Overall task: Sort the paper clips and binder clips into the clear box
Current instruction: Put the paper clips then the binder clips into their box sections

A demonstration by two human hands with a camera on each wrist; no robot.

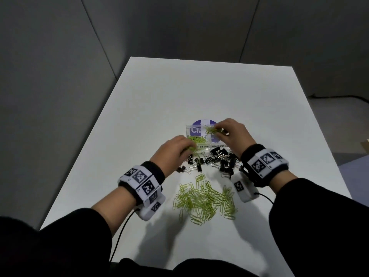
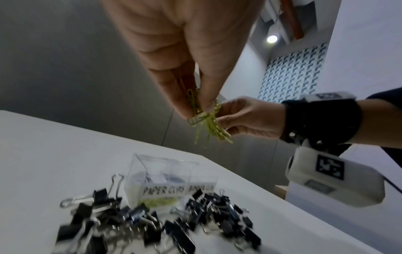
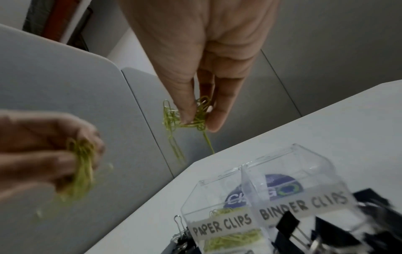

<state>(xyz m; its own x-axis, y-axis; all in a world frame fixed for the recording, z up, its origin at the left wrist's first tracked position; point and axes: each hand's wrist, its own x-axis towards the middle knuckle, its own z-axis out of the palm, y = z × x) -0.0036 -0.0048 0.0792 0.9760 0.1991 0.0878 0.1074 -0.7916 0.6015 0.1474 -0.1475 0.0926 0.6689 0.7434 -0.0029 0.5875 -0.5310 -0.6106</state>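
Note:
A clear two-part box labelled PAPER CLIPS and BINDER CLIPS stands mid-table. Its left part holds some green paper clips. My left hand pinches a bunch of green paper clips over the box's near left corner. My right hand pinches another tangled bunch above the box's right side. Several black binder clips lie just in front of the box. A loose heap of green paper clips lies nearer to me.
The white table has grey partition walls behind and to the left. Its left and right edges run close beside my forearms. A cable hangs from the left wrist camera.

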